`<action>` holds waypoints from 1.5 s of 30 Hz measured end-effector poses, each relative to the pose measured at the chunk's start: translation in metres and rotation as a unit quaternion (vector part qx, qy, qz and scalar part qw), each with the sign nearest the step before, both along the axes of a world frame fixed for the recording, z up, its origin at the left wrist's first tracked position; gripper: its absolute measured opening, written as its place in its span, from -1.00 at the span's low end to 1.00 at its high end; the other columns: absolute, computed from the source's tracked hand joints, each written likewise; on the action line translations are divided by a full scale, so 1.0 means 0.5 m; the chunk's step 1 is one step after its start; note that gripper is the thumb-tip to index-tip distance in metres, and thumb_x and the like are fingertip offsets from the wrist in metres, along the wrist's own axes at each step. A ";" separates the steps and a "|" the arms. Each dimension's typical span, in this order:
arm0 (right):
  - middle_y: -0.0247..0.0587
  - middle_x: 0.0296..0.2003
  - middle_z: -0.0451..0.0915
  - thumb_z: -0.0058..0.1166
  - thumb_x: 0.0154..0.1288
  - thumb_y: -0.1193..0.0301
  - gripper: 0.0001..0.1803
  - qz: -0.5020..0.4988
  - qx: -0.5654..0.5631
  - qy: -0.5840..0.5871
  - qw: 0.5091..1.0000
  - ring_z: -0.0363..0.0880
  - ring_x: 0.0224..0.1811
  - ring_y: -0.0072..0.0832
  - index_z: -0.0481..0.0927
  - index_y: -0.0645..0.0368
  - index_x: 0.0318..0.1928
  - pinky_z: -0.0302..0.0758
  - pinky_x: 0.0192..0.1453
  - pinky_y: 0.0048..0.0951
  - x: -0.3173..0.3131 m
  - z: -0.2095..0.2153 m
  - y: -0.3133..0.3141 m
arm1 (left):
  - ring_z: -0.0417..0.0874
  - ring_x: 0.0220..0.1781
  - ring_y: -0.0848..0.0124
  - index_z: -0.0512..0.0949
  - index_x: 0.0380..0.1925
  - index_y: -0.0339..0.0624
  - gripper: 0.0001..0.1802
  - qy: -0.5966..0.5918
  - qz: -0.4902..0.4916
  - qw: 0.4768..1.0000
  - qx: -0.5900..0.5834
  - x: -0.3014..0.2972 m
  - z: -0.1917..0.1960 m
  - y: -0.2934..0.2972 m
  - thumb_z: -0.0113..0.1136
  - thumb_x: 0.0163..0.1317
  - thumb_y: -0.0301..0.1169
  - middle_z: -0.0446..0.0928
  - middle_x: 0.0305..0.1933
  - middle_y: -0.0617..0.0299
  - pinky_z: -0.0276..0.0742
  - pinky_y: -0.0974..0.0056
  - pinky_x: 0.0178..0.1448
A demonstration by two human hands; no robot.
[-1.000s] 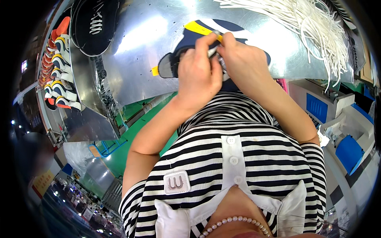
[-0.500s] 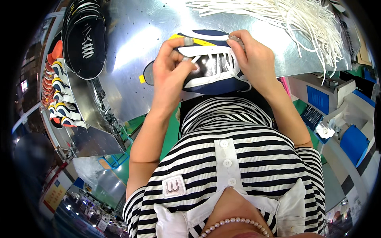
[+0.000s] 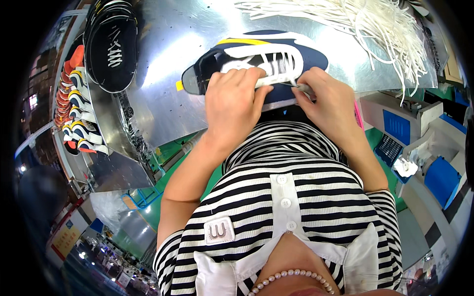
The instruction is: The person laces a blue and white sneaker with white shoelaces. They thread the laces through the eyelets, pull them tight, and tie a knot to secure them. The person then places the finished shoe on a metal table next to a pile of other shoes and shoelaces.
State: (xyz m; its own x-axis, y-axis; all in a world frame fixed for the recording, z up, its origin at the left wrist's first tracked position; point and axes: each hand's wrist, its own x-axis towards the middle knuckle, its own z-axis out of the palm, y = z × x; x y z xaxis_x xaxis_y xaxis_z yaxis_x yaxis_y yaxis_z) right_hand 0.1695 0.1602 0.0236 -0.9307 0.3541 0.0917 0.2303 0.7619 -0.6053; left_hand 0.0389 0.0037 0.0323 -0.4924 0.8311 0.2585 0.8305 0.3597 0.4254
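Your surface (image 3: 168, 93) is a shiny metal sheet whose near edge runs right under your wrists, so you have almost no room toward 6 o'clock. Open metal lies at 9 o'clock of the shoe. At 1 o'clock a heap of white laces (image 3: 375, 24) crowds the far right corner, and at 10 o'clock a black shoe sole (image 3: 112, 47) sits near the left edge, beside a rack of finished shoes (image 3: 74, 113).

The navy shoe (image 3: 256, 61) lies near the front edge, its long axis running 9 to 3 o'clock, heel opening toward 9, toe toward 3. It is navy with white side panels, white lacing and a yellow strip along its far side.

Your left hand (image 3: 232, 106) is curled over the shoe's near side, fingers pressing on the white panel. Your right hand (image 3: 328, 101) pinches a lace tip (image 3: 303, 89) at the lacing.
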 end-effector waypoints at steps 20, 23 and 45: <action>-0.61 -0.52 0.49 0.26 0.27 0.41 -0.87 -0.035 -0.463 0.041 0.885 0.32 -0.45 -0.84 0.65 0.23 -0.32 0.25 -0.38 -0.72 -0.078 0.000 0.014 | 0.52 -0.38 0.12 0.51 -0.37 -0.25 -0.81 0.002 -0.025 0.986 0.164 -0.036 0.040 0.021 0.34 0.03 -0.58 0.50 -0.43 0.09 0.42 0.12 -0.29; -0.50 -0.40 0.57 0.20 0.33 0.39 -0.86 0.062 -0.536 -0.023 0.842 0.44 -0.34 -0.77 0.66 0.22 -0.24 0.39 -0.21 -0.65 -0.027 0.008 -0.014 | 0.53 -0.35 0.09 0.55 -0.23 -0.27 -0.75 -0.039 -0.009 0.984 0.175 -0.042 0.041 0.026 0.35 0.06 -0.54 0.51 -0.40 0.07 0.45 0.10 -0.25; -0.13 -0.20 0.69 0.21 0.31 0.42 -0.70 -0.027 -0.281 0.224 0.933 0.69 -0.22 -0.41 0.54 0.28 -0.01 0.58 -0.15 -0.44 -0.140 -0.081 0.052 | 0.67 -0.20 0.10 0.61 -0.23 -0.25 -0.69 -0.134 0.020 0.986 -0.096 -0.074 0.000 0.047 0.34 0.14 -0.25 0.66 -0.25 0.06 0.55 0.15 -0.10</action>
State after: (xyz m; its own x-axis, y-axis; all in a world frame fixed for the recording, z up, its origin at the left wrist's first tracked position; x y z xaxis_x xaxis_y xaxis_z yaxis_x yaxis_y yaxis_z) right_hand 0.0995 0.1861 -0.0167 -0.8226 0.5092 0.2530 -0.1125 0.2904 -0.9503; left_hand 0.0020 0.0270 0.0325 -0.5556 0.8302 -0.0452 0.6805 0.4852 0.5491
